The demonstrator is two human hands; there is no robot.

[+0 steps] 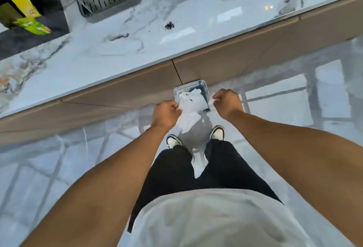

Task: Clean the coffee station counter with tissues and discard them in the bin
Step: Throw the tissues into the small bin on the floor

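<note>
1. Head view: my left hand is closed around a large white tissue that hangs below it. My right hand is pinched shut on a smaller scrap of tissue.
2. Both hands are over the open bin, which stands on the floor against the cabinet front. White tissue already lies inside.
3. To do this well, I think I should bring the left hand further over the opening first, because the hanging tissue's tail droops outside the near rim.
4. Then let go low, so nothing drifts onto the floor.
5. Dark grounds are on the counter, so wiping looks unfinished.
</note>
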